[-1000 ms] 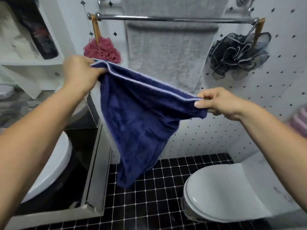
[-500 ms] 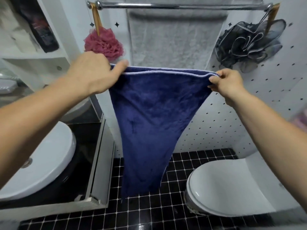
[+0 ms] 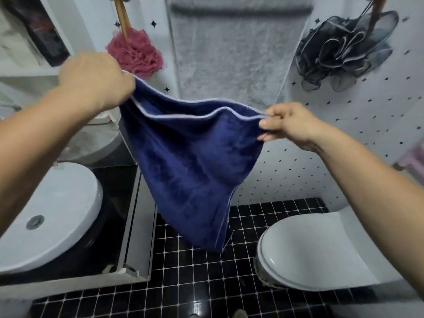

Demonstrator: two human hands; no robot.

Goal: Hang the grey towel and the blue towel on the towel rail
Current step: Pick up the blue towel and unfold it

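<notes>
Both hands, left [image 3: 96,81] and right [image 3: 289,125], pinched the blue towel's [image 3: 190,161] top corners; the grey towel [image 3: 231,58] hung at twelve o'clock.

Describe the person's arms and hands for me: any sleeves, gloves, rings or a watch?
Both arms are bare as far as the picture shows, with no sleeves in sight. The left hand and the right hand wear no gloves. No rings, watch or wristbands show on either one. The right thumbnail is short and unpainted.
</notes>
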